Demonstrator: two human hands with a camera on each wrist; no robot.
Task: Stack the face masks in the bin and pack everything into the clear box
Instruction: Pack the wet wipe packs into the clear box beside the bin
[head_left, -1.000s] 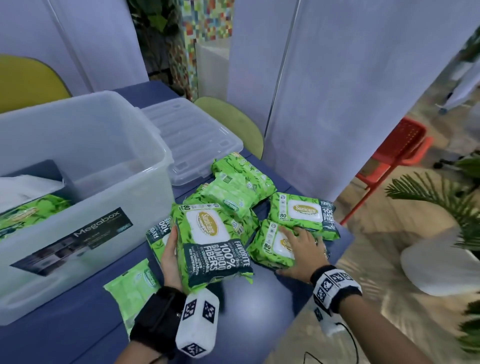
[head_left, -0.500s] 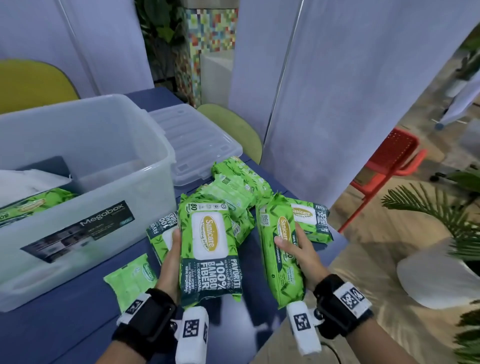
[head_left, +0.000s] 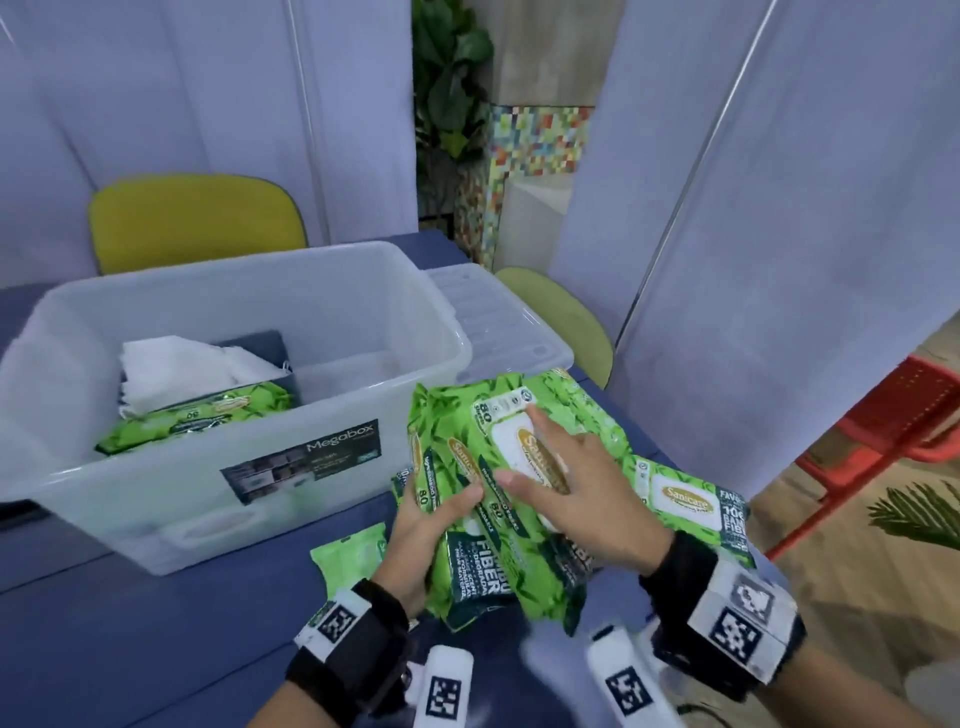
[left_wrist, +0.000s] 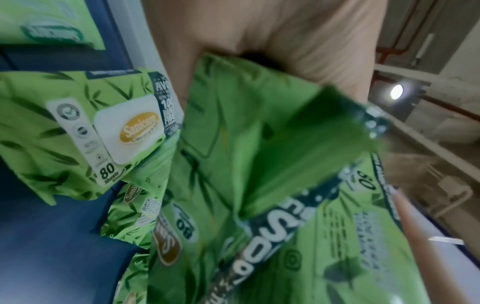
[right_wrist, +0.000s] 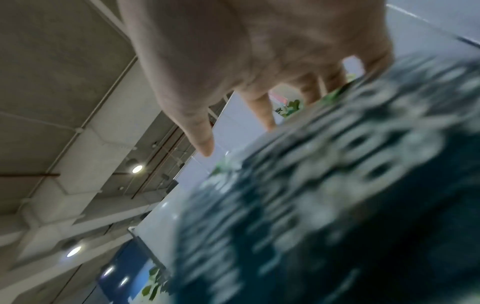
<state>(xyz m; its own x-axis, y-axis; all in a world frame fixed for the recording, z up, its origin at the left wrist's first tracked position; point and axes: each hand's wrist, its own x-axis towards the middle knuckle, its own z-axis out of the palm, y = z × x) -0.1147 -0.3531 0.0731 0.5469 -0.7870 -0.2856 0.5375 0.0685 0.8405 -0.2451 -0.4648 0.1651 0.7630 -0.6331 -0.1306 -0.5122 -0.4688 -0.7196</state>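
The clear box stands on the blue table at the left. Inside it a dark bin holds white face masks, with a green wipes pack lying in front of them. Just right of the box, my left hand grips two green wipes packs from the left side, thumb on top. My right hand lies on the upper pack with straight, spread fingers. The left wrist view shows the held pack close up; the right wrist view shows the pack blurred.
The box's clear lid lies behind the box on the right. Another wipes pack rests on the table at the right, and a small pale green pack lies near the front. Yellow chairs and white screens stand behind.
My right hand picked a pack off the table and laid it against the one in my left hand. Both packs have risen towards the box, and my right fingers have straightened.
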